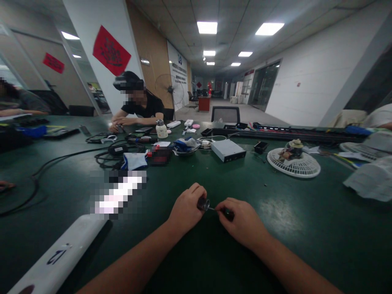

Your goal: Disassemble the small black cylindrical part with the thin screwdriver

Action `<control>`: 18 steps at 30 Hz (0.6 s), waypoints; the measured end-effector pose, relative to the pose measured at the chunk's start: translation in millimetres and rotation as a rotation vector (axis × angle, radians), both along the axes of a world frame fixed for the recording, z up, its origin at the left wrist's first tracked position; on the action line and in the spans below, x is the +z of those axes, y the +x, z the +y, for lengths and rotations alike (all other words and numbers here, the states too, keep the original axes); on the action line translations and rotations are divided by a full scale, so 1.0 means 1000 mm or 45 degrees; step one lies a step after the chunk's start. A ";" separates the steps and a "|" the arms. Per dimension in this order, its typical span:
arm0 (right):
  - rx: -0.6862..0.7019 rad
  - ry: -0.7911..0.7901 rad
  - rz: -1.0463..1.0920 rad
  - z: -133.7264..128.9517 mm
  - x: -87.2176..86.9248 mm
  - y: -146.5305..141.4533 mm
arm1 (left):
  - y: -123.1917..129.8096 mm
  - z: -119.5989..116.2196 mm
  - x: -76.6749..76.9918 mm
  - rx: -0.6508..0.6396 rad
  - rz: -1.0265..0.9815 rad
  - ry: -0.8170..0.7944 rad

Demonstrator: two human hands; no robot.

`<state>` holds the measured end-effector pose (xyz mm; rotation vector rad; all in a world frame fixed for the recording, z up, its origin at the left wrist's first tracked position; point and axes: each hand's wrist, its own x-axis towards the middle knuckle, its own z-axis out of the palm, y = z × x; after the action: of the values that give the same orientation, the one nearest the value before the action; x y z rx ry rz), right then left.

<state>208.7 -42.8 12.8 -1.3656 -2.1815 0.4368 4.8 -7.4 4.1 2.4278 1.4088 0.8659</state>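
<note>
1. The left hand (186,207) is clenched around a small dark cylindrical part (203,203), which sits at its fingertips above the green workbench mat (306,245).
2. The right hand (241,220) grips a small screwdriver (228,213), its thin metal shaft touching the part.
3. Just left of the hands lies a white tube (58,257) marked "12", beside the left forearm; beyond it, a pixelated patch (118,194) hides whatever lies there.
4. Farther ahead are a white metal box (228,150), a bowl of cloth (185,147) and tangled black cables (116,153).
5. To the right lies a white fan grille (294,162) with a motor on it.
6. Across the bench, a co-worker (137,104) in a black T-shirt works with both hands (118,126).
</note>
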 end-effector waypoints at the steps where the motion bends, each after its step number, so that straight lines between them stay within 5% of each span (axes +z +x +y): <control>1: -0.031 0.000 -0.011 0.001 0.000 0.000 | 0.000 0.000 0.000 -0.006 0.001 -0.002; 11: 0.051 0.000 0.060 -0.001 0.001 -0.003 | -0.001 -0.001 -0.002 0.007 0.014 -0.024; 18: -0.047 -0.042 0.000 0.000 0.000 0.000 | -0.001 0.000 -0.002 -0.052 0.033 -0.028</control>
<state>208.2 -42.6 13.1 -1.4211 -2.1539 0.4606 4.2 -7.7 1.7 2.4510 1.3649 0.8088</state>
